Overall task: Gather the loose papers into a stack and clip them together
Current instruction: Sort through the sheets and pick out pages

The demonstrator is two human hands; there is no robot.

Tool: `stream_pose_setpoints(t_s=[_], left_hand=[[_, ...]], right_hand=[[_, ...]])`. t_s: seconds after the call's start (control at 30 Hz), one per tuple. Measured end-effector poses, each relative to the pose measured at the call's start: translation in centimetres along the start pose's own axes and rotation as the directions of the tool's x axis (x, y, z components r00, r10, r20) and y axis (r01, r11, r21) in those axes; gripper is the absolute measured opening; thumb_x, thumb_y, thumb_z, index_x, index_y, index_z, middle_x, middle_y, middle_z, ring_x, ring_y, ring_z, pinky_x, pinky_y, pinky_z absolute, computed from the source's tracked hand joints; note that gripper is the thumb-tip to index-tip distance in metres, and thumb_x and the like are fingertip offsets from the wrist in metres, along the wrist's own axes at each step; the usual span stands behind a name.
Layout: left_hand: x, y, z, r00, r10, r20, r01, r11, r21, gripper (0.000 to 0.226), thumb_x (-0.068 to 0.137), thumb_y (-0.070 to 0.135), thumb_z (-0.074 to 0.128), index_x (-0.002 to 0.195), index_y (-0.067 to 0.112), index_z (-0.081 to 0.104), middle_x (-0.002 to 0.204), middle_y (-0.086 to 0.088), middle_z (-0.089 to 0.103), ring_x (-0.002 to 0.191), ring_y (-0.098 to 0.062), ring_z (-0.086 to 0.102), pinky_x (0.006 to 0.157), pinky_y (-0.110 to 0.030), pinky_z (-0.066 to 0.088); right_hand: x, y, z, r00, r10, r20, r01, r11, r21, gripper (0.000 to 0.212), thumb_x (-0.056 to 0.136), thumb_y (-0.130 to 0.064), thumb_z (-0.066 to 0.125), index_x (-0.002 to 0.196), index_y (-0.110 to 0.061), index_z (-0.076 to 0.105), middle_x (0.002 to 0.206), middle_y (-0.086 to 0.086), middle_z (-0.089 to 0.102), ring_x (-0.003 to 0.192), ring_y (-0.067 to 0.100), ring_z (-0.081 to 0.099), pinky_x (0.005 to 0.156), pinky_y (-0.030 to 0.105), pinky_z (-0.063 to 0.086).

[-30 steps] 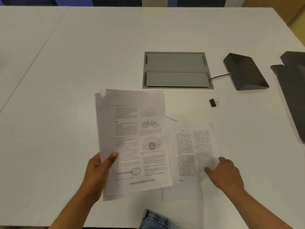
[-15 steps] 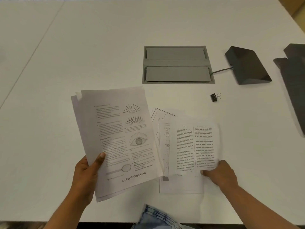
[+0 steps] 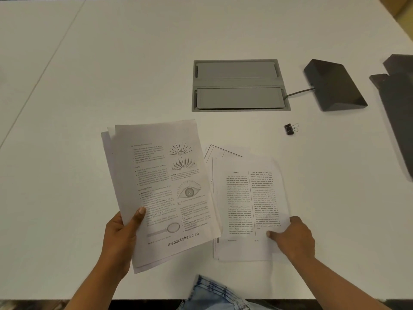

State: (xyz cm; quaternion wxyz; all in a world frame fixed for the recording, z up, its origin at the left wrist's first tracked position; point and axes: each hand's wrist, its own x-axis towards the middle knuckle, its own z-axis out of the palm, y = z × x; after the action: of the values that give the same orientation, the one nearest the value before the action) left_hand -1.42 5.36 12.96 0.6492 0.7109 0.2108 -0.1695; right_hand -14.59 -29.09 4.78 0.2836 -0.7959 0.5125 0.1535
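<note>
gathering step in hand, not yet clipping. left hand [image 3: 121, 239] grip closed on fanned sheaf [image 3: 161, 193], thumb on top, sheaf at 9 o'clock of loose sheets [image 3: 248, 206]. right hand [image 3: 292, 239] grip pinching lower right corner of those sheets lying on worktop [image 3: 111, 63]. binder clip [image 3: 290, 129] untouched at 1 o'clock, well apart. next likely: lift loose sheets, merge with sheaf, square edges, then fetch clip.
</note>
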Motion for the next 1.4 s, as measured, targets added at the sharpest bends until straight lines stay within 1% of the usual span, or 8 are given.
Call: stream_pose_setpoints(t_s=[0.47,0.63,0.77,0.93,1.03,1.13,1.33,1.4], left_hand=[[0.0,-0.7,0.8,1.0,-0.005,-0.021,0.006,0.999,0.034,0.026,0.094,0.023,0.062,0.115,0.011,0.067,0.107,-0.007,0.075,0.094,-0.035,0.071,0.074,-0.042,0.057],[0.0,-0.3,0.8,1.0,0.008,-0.016,-0.008,1.0,0.021,0.023,0.094,0.022,0.062,0.114,0.011,0.067,0.103,-0.003,0.076,0.088,-0.028,0.072,0.067,-0.035,0.057],[0.6,0.3,-0.3,0.999,0.03,-0.041,-0.028,0.999,0.031,0.016,0.094,0.021,0.062,0.106,0.015,0.07,0.094,0.002,0.079,0.087,-0.025,0.072,0.069,-0.035,0.057],[2.0,2.0,-2.8,0.984,0.105,-0.146,-0.099,0.994,0.043,0.012,0.095,0.018,0.062,0.104,0.015,0.068,0.095,0.003,0.073,0.087,-0.025,0.068,0.086,-0.042,0.052],[2.6,2.5,-3.1,0.98,0.124,-0.157,-0.117,0.992,0.057,0.019,0.095,0.019,0.061,0.112,0.01,0.065,0.098,-0.001,0.07,0.09,-0.03,0.065,0.088,-0.043,0.051],[2.6,2.3,-2.0,0.985,0.124,-0.116,-0.117,0.991,0.062,0.016,0.096,0.017,0.061,0.108,0.009,0.066,0.095,0.0,0.07,0.085,-0.026,0.067,0.076,-0.033,0.053],[1.3,1.1,2.3,1.0,0.021,-0.002,-0.021,1.0,0.023,0.009,0.093,0.015,0.064,0.098,0.015,0.071,0.091,-0.003,0.079,0.083,-0.024,0.074,0.067,-0.032,0.059],[0.2,1.1,4.1,0.997,-0.031,0.075,0.031,0.999,-0.007,0.01,0.092,0.014,0.064,0.099,0.016,0.072,0.086,0.001,0.08,0.077,-0.019,0.076,0.061,-0.027,0.061]], right_hand=[[-1.0,0.3,1.0,0.984,-0.089,-0.157,0.09,0.996,0.004,0.078,0.062,-0.033,0.089,0.128,-0.006,0.056,0.118,0.014,0.061,0.103,0.036,0.063,0.076,0.041,0.053],[-0.9,0.5,0.5,0.985,-0.114,-0.133,0.136,0.976,0.172,0.025,0.082,-0.028,0.075,0.094,-0.011,0.061,0.081,0.002,0.065,0.072,0.024,0.062,0.063,0.031,0.049],[-0.6,0.7,-1.5,0.991,-0.109,-0.074,0.13,0.902,0.411,0.023,0.083,-0.02,0.076,0.091,-0.005,0.061,0.085,0.004,0.064,0.083,0.025,0.06,0.081,0.036,0.05],[-0.6,0.8,-5.3,0.984,-0.149,-0.092,0.175,0.788,0.591,0.009,0.083,-0.013,0.075,0.088,-0.008,0.07,0.085,0.009,0.072,0.075,0.021,0.066,0.062,0.028,0.049],[-0.6,0.6,-7.0,0.984,-0.143,-0.102,0.174,0.707,0.685,0.015,0.084,-0.013,0.074,0.098,-0.008,0.073,0.089,0.009,0.072,0.082,0.025,0.068,0.07,0.03,0.052],[-1.1,-0.1,-8.3,0.984,-0.163,-0.076,0.162,0.617,0.77,0.017,0.079,-0.021,0.076,0.095,-0.015,0.074,0.094,0.007,0.078,0.093,0.031,0.072,0.084,0.046,0.058],[-2.7,-2.7,-8.8,0.946,-0.325,-0.017,0.197,0.531,0.824,0.082,0.043,-0.063,0.087,0.106,-0.012,0.074,0.102,0.003,0.078,0.093,0.02,0.075,0.082,0.037,0.059],[-3.2,-3.8,-8.4,0.931,-0.365,-0.004,0.209,0.522,0.827,0.062,0.057,-0.05,0.087,0.105,-0.014,0.074,0.101,0.001,0.079,0.094,0.02,0.075,0.079,0.032,0.06]])
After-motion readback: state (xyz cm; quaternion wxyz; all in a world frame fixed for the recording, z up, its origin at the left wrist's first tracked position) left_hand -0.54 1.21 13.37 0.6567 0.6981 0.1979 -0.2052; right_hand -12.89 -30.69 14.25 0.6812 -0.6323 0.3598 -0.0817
